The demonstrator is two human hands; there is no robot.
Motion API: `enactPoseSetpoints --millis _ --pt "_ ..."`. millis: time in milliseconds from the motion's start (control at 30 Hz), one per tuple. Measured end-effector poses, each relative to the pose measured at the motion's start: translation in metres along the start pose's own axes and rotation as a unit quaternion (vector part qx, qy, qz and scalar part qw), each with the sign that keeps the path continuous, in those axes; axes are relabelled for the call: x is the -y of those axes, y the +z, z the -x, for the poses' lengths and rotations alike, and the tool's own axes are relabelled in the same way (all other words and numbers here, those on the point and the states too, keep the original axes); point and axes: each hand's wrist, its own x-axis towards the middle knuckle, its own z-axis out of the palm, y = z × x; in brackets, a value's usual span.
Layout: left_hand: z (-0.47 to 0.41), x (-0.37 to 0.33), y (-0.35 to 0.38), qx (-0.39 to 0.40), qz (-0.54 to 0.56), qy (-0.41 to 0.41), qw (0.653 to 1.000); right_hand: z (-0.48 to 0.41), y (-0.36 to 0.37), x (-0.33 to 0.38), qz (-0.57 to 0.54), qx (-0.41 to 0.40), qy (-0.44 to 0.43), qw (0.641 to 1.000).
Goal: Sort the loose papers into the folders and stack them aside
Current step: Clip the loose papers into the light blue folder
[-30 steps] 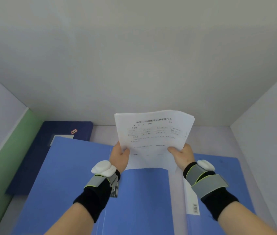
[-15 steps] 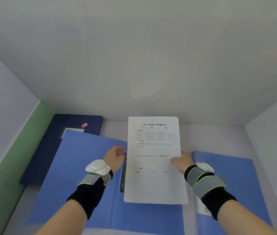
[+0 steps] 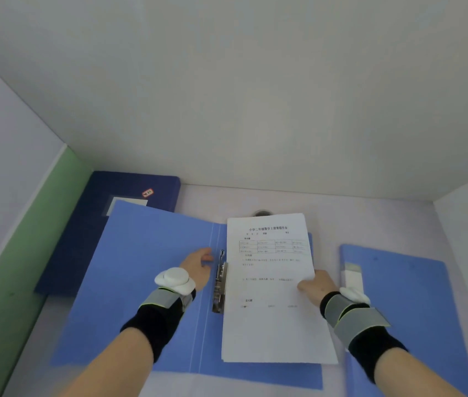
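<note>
A light blue folder [image 3: 147, 282] lies open on the desk in front of me. A stack of white printed papers [image 3: 270, 325] lies flat on its right half, next to the metal clip [image 3: 220, 285] at the spine. My right hand [image 3: 314, 283] rests on the right edge of the papers, fingers pressing them. My left hand [image 3: 198, 266] lies on the left half of the folder, fingertips near the clip lever, holding nothing. A second light blue folder [image 3: 399, 296] lies closed at the right.
A dark blue folder [image 3: 84, 239] lies at the back left, partly under the open one. White walls close the desk at the back and right; a green strip [image 3: 26, 239] runs along the left. A small round hole [image 3: 261, 213] sits behind the papers.
The papers, held up in both hands a second ago, have come down flat onto the open folder. My left hand has let go and moved to the clip.
</note>
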Motion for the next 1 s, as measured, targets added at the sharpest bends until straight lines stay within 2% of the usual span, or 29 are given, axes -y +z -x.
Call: enactPoseSetpoints --millis 367,600,733,1000 --pt "-0.009 -0.005 0.0 0.03 -0.034 0.004 0.999 0.014 0.007 -0.003 -0.027 0.043 0.006 0.999" --pt "-0.011 -0.011 0.003 0.022 -0.062 0.02 0.998 0.017 0.007 -0.007 -0.02 0.057 0.004 0.998" --pt "-0.011 -0.011 0.0 0.036 -0.05 0.018 0.998 0.019 0.007 -0.007 -0.015 0.06 -0.003 0.998" --pt "0.001 -0.017 0.002 0.015 -0.025 0.02 0.999 0.017 0.004 -0.013 0.002 0.067 -0.008 0.998"
